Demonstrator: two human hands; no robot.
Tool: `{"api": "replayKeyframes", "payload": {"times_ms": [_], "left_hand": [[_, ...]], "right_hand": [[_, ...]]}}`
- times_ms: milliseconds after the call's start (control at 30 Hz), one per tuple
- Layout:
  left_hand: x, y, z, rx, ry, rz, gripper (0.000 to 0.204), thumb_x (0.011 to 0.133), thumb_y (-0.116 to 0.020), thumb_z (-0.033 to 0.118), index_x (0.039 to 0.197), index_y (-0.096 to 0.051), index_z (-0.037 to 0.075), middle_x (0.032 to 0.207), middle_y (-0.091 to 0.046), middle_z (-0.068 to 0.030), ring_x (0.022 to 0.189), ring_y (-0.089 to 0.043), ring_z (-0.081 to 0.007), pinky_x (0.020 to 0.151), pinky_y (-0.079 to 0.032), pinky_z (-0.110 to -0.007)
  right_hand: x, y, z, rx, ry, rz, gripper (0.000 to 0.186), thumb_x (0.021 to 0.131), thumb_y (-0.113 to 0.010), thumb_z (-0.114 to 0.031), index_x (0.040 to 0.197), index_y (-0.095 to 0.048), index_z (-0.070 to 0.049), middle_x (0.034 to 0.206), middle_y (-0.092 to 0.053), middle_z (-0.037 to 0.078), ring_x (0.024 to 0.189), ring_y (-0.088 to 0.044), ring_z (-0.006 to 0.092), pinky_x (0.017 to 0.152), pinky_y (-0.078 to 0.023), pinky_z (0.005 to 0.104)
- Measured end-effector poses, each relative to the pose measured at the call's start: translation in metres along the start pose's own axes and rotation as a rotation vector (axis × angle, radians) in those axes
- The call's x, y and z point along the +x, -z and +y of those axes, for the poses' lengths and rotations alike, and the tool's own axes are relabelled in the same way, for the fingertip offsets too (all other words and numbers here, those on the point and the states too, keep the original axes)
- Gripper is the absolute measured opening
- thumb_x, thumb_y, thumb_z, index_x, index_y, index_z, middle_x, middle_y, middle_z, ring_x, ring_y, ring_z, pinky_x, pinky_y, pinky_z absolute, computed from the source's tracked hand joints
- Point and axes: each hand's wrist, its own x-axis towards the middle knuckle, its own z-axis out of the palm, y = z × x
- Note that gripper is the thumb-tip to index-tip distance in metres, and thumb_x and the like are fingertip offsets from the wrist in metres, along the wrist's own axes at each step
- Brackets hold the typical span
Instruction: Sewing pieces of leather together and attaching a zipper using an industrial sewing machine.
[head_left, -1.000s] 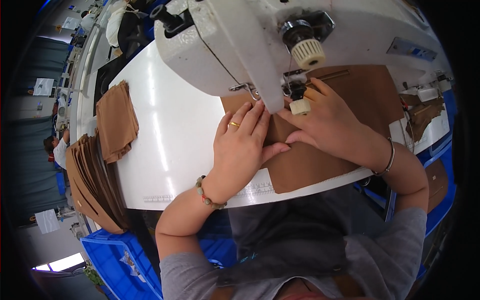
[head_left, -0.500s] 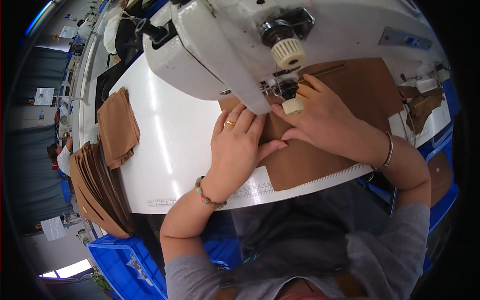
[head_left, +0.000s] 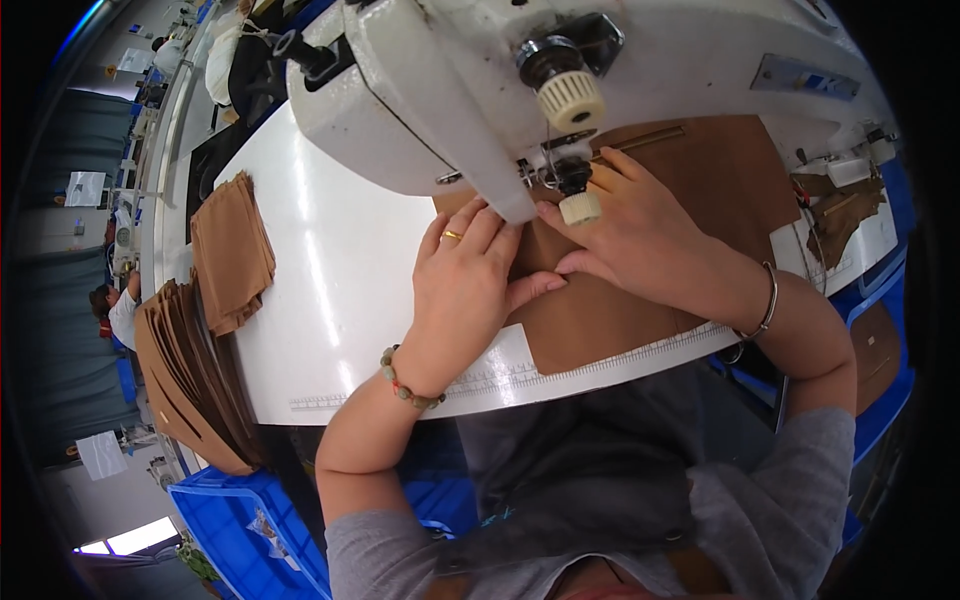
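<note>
Both hands lie flat and open on the brown leather panel [head_left: 640, 320], left hand [head_left: 465, 290] and right hand [head_left: 640, 240] pressing it down mid-frame. Honestly the fingertips [head_left: 545, 208] look very near the needle area under the sewing machine head [head_left: 480, 90]. One slip and they get caught, or the seam wanders.

sleeves: grey, short | left hand [head_left: 465, 290]: gold ring, beaded bracelet | right hand [head_left: 640, 245]: thin bangle

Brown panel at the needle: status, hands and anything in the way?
Left hand and right hand both flat on the brown panel, nothing gripped. Panel lies on the white table under the sewing machine head. Machine arm hides the needle point.
</note>
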Motion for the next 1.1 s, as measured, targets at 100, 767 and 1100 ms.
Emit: {"api": "replayKeyframes", "payload": {"times_ms": [100,767,1100], "left_hand": [[0.001,0.0,-0.001,-0.005,-0.008,0.011,0.073,0.075,-0.083,0.054,0.124,-0.073,0.001,0.134,-0.069,-0.0106,0.131,-0.062,-0.0298,0.108,-0.049,-0.043],[0.001,-0.001,-0.004,0.006,0.02,0.002,0.075,0.078,-0.081,0.057,0.126,-0.072,0.0,0.139,-0.068,-0.0119,0.132,-0.063,-0.0295,0.104,-0.051,-0.043],[-0.001,-0.004,-0.005,0.012,0.02,0.0,0.075,0.079,-0.08,0.057,0.129,-0.07,0.002,0.141,-0.067,-0.0101,0.133,-0.062,-0.0278,0.104,-0.051,-0.043]], "right_hand": [[0.0,-0.001,0.0,0.022,-0.019,-0.014,0.056,0.076,-0.083,-0.042,0.115,-0.076,-0.001,0.133,-0.068,0.014,0.126,-0.061,0.0299,0.11,-0.046,0.0477],[0.005,0.004,0.009,0.026,-0.01,-0.018,0.045,0.085,-0.08,-0.042,0.114,-0.077,-0.008,0.129,-0.07,0.009,0.123,-0.063,0.0277,0.112,-0.045,0.0505],[0.014,0.03,0.041,0.118,-0.268,0.499,0.018,0.093,-0.075,-0.03,0.104,-0.083,-0.017,0.089,-0.078,0.004,0.08,-0.072,0.0265,0.074,-0.056,0.0395]]}}
